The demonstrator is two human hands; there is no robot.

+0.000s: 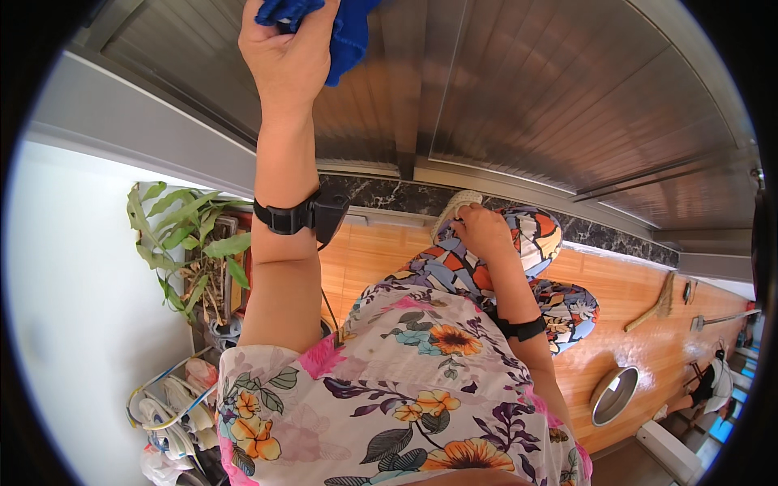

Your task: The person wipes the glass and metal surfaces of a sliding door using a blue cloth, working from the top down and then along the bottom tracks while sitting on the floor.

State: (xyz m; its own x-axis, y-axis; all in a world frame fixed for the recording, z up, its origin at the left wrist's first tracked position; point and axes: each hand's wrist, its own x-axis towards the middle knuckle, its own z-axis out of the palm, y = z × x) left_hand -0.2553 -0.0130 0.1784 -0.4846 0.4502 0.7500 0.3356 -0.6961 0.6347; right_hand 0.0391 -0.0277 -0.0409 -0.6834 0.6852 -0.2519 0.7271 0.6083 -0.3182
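Note:
Bunched in my left hand is a blue cloth, held up at the metal door at the top of the view. The upper part of the cloth is cut off by the picture's edge. A black strap with a small device circles my left forearm. My right hand rests on my bent knee in patterned trousers, its fingers loosely curled and holding nothing. Below the door runs a dark marbled stone sill, with a light shoe beside it.
On the left, a leafy potted plant stands by the white wall, above a heap of shoes. A metal basin and a broom lie on the wood-look floor. Another person is at far right.

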